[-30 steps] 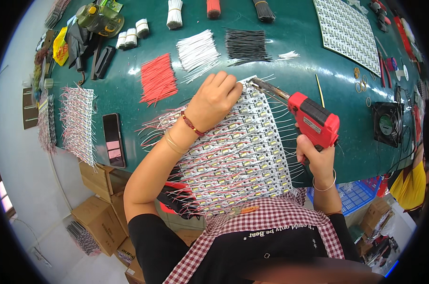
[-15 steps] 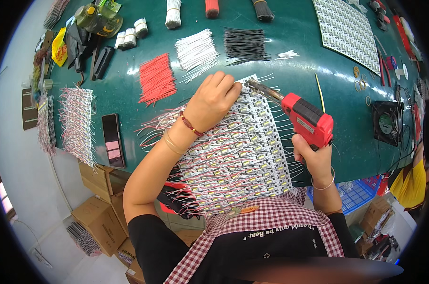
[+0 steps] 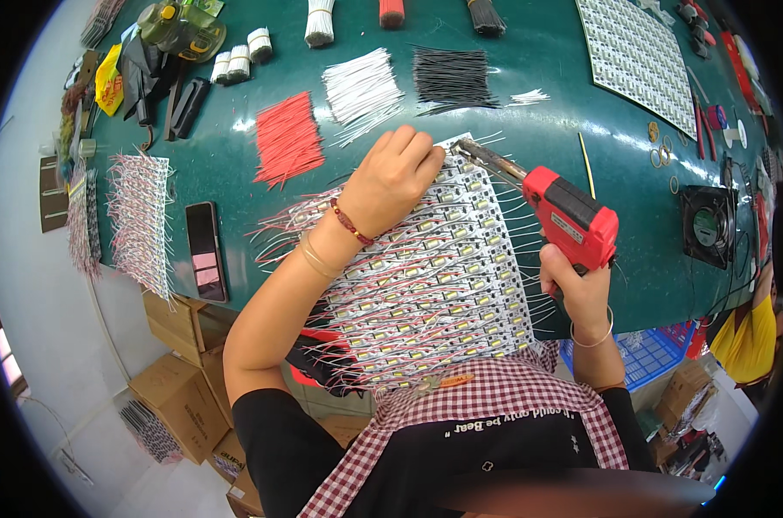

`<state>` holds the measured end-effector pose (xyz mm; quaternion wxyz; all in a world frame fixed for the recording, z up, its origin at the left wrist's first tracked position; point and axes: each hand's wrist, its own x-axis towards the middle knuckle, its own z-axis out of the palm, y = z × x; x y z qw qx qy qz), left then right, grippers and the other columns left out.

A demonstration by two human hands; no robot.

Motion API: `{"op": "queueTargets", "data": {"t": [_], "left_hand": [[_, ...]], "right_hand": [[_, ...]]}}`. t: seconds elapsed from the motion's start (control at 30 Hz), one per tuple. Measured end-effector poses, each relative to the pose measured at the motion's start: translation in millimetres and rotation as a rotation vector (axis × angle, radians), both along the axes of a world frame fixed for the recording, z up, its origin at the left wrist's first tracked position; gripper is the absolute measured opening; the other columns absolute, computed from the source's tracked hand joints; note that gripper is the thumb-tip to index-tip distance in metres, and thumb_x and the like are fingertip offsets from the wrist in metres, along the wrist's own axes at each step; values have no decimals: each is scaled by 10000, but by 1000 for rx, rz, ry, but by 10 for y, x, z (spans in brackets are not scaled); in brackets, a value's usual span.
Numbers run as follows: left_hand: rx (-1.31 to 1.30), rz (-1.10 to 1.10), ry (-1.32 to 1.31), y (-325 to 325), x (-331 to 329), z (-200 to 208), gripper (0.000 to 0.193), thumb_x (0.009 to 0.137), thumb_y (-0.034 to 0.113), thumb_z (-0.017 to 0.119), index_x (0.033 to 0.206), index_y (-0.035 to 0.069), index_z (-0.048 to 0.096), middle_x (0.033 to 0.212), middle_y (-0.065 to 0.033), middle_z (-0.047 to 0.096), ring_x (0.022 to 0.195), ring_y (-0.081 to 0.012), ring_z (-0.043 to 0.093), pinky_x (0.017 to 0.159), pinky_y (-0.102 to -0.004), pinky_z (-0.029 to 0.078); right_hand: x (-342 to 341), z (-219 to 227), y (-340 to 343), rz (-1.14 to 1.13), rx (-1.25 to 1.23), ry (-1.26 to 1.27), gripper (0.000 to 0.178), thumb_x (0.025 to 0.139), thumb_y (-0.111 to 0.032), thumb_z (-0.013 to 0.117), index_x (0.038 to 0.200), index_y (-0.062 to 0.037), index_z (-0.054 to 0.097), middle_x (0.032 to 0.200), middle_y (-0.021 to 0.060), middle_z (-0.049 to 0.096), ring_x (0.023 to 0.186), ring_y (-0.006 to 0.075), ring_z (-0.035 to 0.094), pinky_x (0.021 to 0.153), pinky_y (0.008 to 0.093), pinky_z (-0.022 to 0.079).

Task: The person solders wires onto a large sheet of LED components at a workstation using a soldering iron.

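My right hand point(image 3: 579, 289) is wrapped round the handle of a red and black soldering gun point(image 3: 573, 211). Its metal tip reaches the top right corner of a white panel of small circuit boards point(image 3: 435, 268), which lies at the table's near edge. Thin red, white and dark wires stick out along both sides of that panel. My left hand point(image 3: 393, 177) rests over the panel's upper edge, just left of the tip. Its fingers are curled together in a pinch; whatever they grip is hidden by the hand.
Beyond the panel lie piles of red wires point(image 3: 288, 140), white wires point(image 3: 363, 91) and black wires point(image 3: 452, 79). A phone point(image 3: 205, 252) and a wired panel point(image 3: 141, 224) are on the left. At right are a black fan point(image 3: 707, 226), rubber bands point(image 3: 661, 155) and another board panel point(image 3: 637, 65).
The soldering gun and my right hand have shifted slightly to the right, with the tip still at the panel's corner. My left hand stays nearly in place.
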<state>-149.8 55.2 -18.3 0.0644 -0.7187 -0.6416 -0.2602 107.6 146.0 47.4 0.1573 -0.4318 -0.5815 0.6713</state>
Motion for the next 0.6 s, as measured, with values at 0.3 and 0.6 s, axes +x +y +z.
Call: {"op": "queueTargets", "data": {"t": [0.3,0.6], "left_hand": [[0,-3,12,-1,9,-2,252,702,11,591,953,1,617,834,-78,488,770,-225,508,687,-324,462],[-6,-8,37,0,18,2,251,703,16,591,952,-1,615,828,-79,482,763,-225,509,685,-325,461]], "right_hand": [[-9,53,12,16,23,17,222,845,-99,685,1012,22,601,672,11,593,498,59,529,432,199,405],[45,136,57,-30,39,157,282,885,-97,615,1127,39,564,607,13,565,460,68,495,434,201,359]]}}
